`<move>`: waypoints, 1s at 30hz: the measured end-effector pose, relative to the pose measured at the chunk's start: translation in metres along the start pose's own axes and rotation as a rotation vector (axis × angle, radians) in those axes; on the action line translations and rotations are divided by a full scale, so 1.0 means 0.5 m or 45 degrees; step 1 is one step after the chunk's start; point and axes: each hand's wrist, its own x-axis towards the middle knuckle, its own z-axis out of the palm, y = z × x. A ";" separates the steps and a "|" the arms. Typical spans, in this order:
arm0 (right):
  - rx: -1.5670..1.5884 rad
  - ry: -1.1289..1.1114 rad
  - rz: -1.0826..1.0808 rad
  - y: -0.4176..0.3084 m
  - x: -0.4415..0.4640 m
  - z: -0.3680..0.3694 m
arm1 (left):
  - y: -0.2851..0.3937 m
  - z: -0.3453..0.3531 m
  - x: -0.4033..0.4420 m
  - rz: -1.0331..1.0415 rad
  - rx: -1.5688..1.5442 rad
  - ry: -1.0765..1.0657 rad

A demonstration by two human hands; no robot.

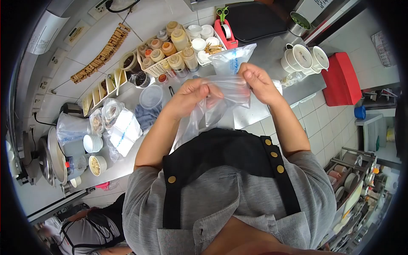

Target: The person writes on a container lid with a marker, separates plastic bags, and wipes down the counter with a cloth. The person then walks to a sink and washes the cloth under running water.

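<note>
Over the counter (272, 54), on the near side of the basket (158, 68) of bottles, two hands hold one clear bag (231, 94): the left hand (191, 98) has its fingers curled closed on one side, the right hand (260, 85) pinches the other. One printed bag (231, 60) crowds the space just beyond them, right of the basket. Farther right of the basket come one pair of scissors (222, 15), one black board (259, 21), at least two white tubs (301, 57) and one red bin (342, 78); nearer than it, one clear tub (151, 97) and one blue cloth (146, 115). Right of the basket, open steel shows between board and tubs, the counter's edge giving onto tiled floor (312, 123).
</note>
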 end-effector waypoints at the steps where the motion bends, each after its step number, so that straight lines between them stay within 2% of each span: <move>1: -0.059 0.027 0.101 0.000 -0.001 -0.003 | -0.013 -0.007 0.000 0.005 -0.001 0.001; 3: -0.021 0.016 0.024 -0.026 -0.003 -0.023 | -0.044 -0.015 -0.001 -0.073 -0.301 0.142; 4: 0.019 0.013 -0.059 -0.039 -0.002 -0.033 | -0.047 -0.017 0.007 -0.072 -0.301 0.139; 5: 0.018 0.014 -0.059 -0.045 0.001 -0.042 | -0.048 -0.017 0.017 -0.155 0.097 0.032; 6: 0.259 -0.052 -0.150 -0.049 0.007 -0.052 | -0.043 -0.014 0.027 -0.236 0.492 -0.074; 8: 0.746 -0.240 -0.265 -0.027 0.019 -0.084 | -0.019 -0.009 0.039 -0.159 0.337 -0.169; 9: 0.747 -0.242 -0.261 -0.026 0.022 -0.083 | -0.012 -0.010 0.046 -0.078 0.186 -0.266; 10: 0.873 -0.067 -0.258 -0.025 0.028 -0.079 | -0.025 -0.019 0.053 -0.074 0.185 -0.264; 11: 0.995 0.109 -0.254 -0.025 0.034 -0.077 | -0.048 -0.031 0.063 -0.036 -0.180 -0.032; 12: 1.047 -0.061 -0.312 0.000 0.048 -0.092 | -0.056 -0.031 0.076 -0.021 -0.365 0.087; 13: 1.044 -0.067 -0.307 0.016 0.056 -0.108 | -0.059 -0.027 0.091 0.011 -0.546 0.204; 15: 1.045 0.012 -0.155 0.051 0.076 -0.141 | -0.093 -0.049 0.114 -0.195 -0.902 0.572; 16: 1.114 -0.050 -0.086 0.098 0.079 -0.177 | -0.124 -0.078 0.121 -0.288 -1.042 0.735; 17: 1.107 -0.067 -0.085 0.114 0.075 -0.167 | -0.139 -0.074 0.122 -0.271 -1.039 0.732; 19: 1.065 0.498 0.219 0.143 0.057 -0.125 | -0.164 -0.051 0.125 -0.319 -0.774 0.983; 20: 1.123 0.467 0.243 0.233 0.033 -0.162 | -0.211 -0.088 0.122 -0.304 -0.770 0.982; 22: 1.180 0.434 0.276 0.374 -0.014 -0.219 | -0.359 -0.184 0.101 -0.373 -1.248 0.377; 23: 1.182 0.392 0.315 0.405 -0.032 -0.226 | -0.404 -0.200 0.089 -0.367 -1.254 0.384; 25: 1.194 0.353 0.347 0.422 -0.035 -0.223 | -0.442 -0.219 0.075 -0.452 -0.775 0.598; 26: 1.026 0.503 0.394 0.423 -0.035 -0.220 | -0.452 -0.217 0.076 -0.461 -0.776 0.600; 27: 0.855 0.651 0.441 0.430 -0.040 -0.221 | -0.457 -0.206 0.084 -0.393 -0.634 0.752; 28: 0.859 0.657 0.445 0.438 -0.040 -0.222 | -0.458 -0.201 0.088 -0.321 -0.488 0.899; 29: 0.748 0.702 0.418 0.447 -0.036 -0.224 | -0.450 -0.208 0.085 -0.327 -0.489 0.902; 30: 0.636 0.745 0.394 0.457 -0.038 -0.223 | -0.443 -0.224 0.076 -0.352 -0.213 0.936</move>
